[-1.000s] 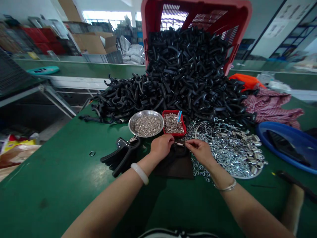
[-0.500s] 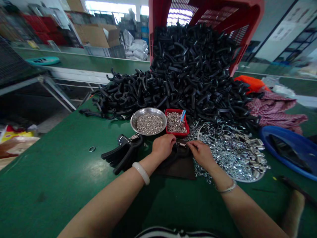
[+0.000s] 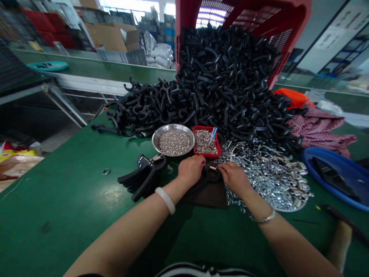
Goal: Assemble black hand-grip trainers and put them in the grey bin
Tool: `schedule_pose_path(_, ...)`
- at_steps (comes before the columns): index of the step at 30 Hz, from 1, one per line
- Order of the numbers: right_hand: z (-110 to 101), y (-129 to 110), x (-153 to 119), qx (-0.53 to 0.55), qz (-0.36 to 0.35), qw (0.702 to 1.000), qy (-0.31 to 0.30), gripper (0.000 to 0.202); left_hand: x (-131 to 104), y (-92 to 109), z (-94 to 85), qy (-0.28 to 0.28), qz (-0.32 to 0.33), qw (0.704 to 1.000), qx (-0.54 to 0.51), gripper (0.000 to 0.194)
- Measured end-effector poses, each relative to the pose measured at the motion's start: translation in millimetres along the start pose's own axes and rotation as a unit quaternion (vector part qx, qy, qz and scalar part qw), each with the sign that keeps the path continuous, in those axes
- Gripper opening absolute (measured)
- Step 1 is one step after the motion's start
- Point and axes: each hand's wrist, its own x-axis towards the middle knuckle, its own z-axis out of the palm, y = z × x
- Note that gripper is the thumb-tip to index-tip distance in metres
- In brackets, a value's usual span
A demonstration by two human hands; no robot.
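Note:
Between my hands lies a black hand gripper (image 3: 211,176) with a metal spring (image 3: 212,167) across its top, resting on a dark mat (image 3: 210,196). My left hand (image 3: 191,169) is closed at the spring's left end, fingers pinched on the gripper. At the right end my right hand (image 3: 234,176) pinches the same part with thumb and forefinger. Whatever small piece the fingertips may hold is hidden. Left of my left hand, several similar black hand grippers (image 3: 144,177) lie stacked, a spring showing on top.
A steel bowl (image 3: 155,144) and a red tray (image 3: 211,155) hold small metal parts. Loose metal pieces (image 3: 265,177) spread at right. Black handles (image 3: 201,92) spill from a red crate (image 3: 291,42). A blue basin (image 3: 308,154), a hammer (image 3: 341,238) and a metal ring (image 3: 106,171) lie around.
Both hands stay at the spring of the hand gripper, with hardly any movement. The view has shifted very slightly.

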Motion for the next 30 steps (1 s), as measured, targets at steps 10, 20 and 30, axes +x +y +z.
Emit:
schedule_pose_path(10, 4, 6, -2, 0.084, 0.042, 0.995, 0.032, 0.016, -1, 0, -0.5, 0.003, 0.003, 1.000, 0.008, 0.017)
schedule_pose_path(20, 2, 8, 1, 0.095, 0.065, 0.993, -0.001, 0.020, -1, 1, -0.2, 0.004, -0.001, 1.000, 0.004, 0.016)
schedule_pose_path(30, 0, 3, -2, 0.064, 0.024, 0.998, 0.008, 0.018, -2, 1, 0.5, 0.002, -0.004, 1.000, 0.008, 0.018)
